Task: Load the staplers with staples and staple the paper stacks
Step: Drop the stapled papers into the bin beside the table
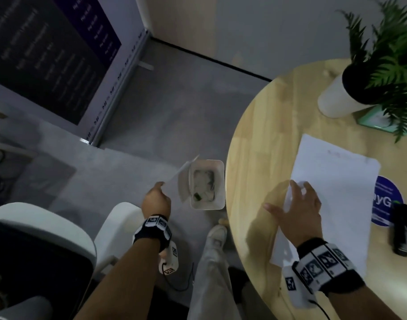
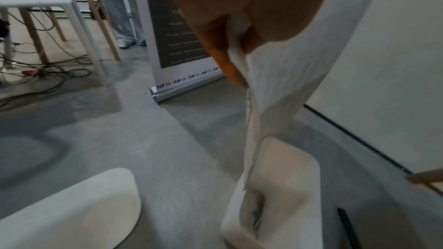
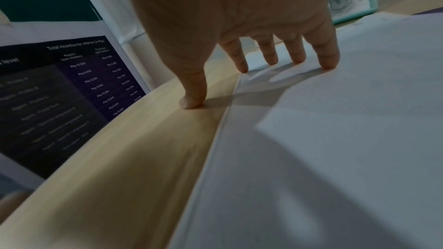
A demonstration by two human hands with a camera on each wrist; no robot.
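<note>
My left hand (image 1: 159,185) is out over the floor, left of the table, and pinches a white sheet of paper (image 1: 183,169) by one corner. The sheet (image 2: 287,82) hangs down from my fingers (image 2: 230,69) into a white bin (image 2: 292,186). My right hand (image 1: 290,199) lies flat on the left edge of a paper stack (image 1: 332,192) on the round wooden table (image 1: 255,146). In the right wrist view the fingers (image 3: 326,59) press the paper stack (image 3: 335,139) while the thumb touches the table (image 3: 143,158). A black stapler (image 1: 403,229) lies at the table's right edge.
The white bin (image 1: 207,183) stands on the grey floor beside the table, with scraps inside. A potted fern (image 1: 336,98), a green frame (image 1: 373,121) and a round purple sticker (image 1: 387,199) are on the table. A white chair (image 1: 114,232) is near my left arm. A banner stand (image 2: 182,80) is behind.
</note>
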